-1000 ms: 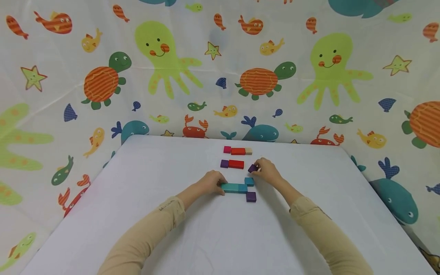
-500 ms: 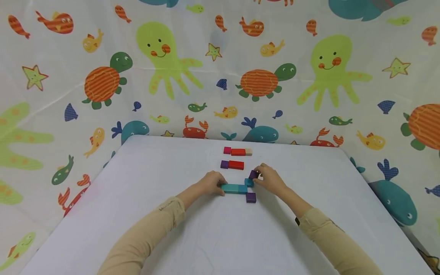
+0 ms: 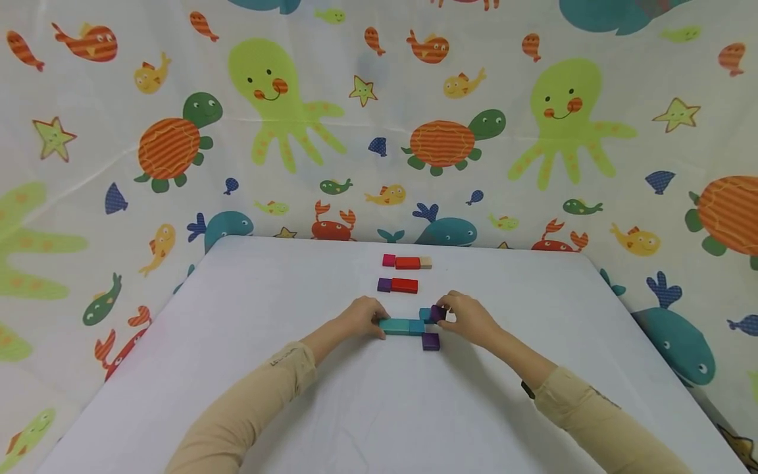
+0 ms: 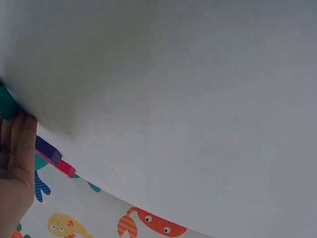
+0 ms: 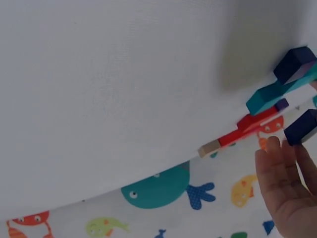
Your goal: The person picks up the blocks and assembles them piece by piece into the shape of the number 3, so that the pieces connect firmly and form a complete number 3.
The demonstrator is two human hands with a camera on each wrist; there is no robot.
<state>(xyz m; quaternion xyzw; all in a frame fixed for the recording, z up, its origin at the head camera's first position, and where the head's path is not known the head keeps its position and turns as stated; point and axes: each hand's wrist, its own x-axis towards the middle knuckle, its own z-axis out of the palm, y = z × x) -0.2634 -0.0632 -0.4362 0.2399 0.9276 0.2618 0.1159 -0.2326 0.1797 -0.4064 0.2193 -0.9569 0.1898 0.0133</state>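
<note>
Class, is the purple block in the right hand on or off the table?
Off. The right wrist view shows the purple block held in the right hand, against patterned cloth.

"What place is this?"
"I see a white table [image 3: 379,408] low in the frame, a cartoon sea-animal cloth [image 3: 367,131] above: child's-room décor. Home or studio, I can't tell."

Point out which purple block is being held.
The middle purple block, pinched by the right hand. The far purple block, beside a red block, and the near purple block lie on the table, untouched.
</note>
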